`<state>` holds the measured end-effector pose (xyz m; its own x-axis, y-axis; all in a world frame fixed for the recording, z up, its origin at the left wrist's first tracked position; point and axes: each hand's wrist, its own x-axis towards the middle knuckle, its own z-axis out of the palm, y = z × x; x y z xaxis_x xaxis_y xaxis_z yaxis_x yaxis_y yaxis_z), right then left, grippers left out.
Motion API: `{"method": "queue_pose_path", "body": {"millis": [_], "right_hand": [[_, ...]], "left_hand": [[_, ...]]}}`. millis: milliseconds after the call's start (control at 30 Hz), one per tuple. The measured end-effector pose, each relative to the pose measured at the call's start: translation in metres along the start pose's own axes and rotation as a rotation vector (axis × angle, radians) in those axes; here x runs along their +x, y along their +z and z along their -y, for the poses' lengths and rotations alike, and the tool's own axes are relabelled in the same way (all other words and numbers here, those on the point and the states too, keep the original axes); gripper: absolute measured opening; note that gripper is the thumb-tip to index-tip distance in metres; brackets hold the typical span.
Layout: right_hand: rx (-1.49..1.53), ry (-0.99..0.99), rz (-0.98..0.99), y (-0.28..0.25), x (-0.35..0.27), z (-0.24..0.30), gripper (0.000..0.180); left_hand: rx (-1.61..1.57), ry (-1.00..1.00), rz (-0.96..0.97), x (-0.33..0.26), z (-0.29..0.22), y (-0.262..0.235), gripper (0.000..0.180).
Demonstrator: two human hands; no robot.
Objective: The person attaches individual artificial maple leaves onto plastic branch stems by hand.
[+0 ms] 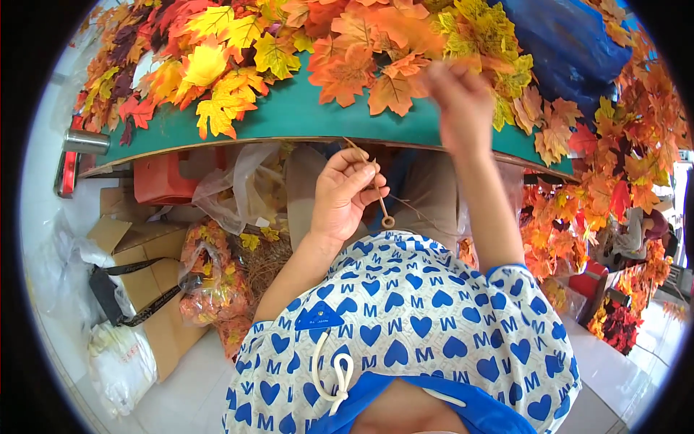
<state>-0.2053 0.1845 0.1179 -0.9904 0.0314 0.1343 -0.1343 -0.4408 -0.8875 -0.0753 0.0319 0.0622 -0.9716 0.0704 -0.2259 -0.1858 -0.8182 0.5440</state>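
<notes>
My left hand (345, 194) is closed in a pinch around a thin brown stem (384, 206), held in front of the table edge above my lap. The stem has a small ring-like curl at its lower end, and a fine twig (410, 206) sticks out beside it. My right hand (463, 108) is over the table, smeared by motion, with its fingertips at a cluster of orange artificial maple leaves (394, 90). Whether those fingers hold a leaf cannot be made out. Yellow-green leaves (481, 32) lie just beyond that hand.
Yellow and orange leaves (217, 79) cover the left of the green tabletop (289, 119). A blue plastic bag (567, 47) lies at the far right. Beneath the table are a red plastic stool (163, 181), a cardboard box (170, 329) and a clear bag of leaves (210, 278). Leaves hang at right.
</notes>
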Motion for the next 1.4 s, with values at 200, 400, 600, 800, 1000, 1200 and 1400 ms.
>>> {"method": "queue_pose_path", "body": {"millis": [200, 400, 600, 800, 1000, 1200, 1400], "right_hand": [[0.178, 0.485, 0.043, -0.009, -0.094, -0.023, 0.013], [0.337, 0.546, 0.006, -0.004, -0.103, -0.026, 0.012], [0.342, 0.513, -0.004, 0.001, -0.11, -0.029, 0.013], [0.299, 0.465, -0.034, 0.001, -0.115, -0.033, 0.009], [0.434, 0.564, -0.055, -0.005, -0.116, -0.036, 0.008], [0.354, 0.512, -0.062, -0.002, -0.12, -0.039, 0.007], [0.196, 0.396, -0.004, -0.009, -0.126, -0.048, 0.007]], "left_hand": [[0.124, 0.111, -0.016, -0.006, 0.005, 0.018, 0.02], [0.225, 0.18, 0.01, -0.012, 0.008, 0.023, 0.023], [0.269, 0.196, -0.02, -0.015, 0.007, 0.021, 0.023], [0.281, 0.202, -0.048, -0.014, 0.01, 0.021, 0.022], [0.29, 0.196, -0.044, -0.014, 0.012, 0.022, 0.024], [0.319, 0.214, -0.057, -0.011, 0.013, 0.016, 0.026], [0.295, 0.219, -0.092, -0.01, 0.02, 0.014, 0.026]]}}
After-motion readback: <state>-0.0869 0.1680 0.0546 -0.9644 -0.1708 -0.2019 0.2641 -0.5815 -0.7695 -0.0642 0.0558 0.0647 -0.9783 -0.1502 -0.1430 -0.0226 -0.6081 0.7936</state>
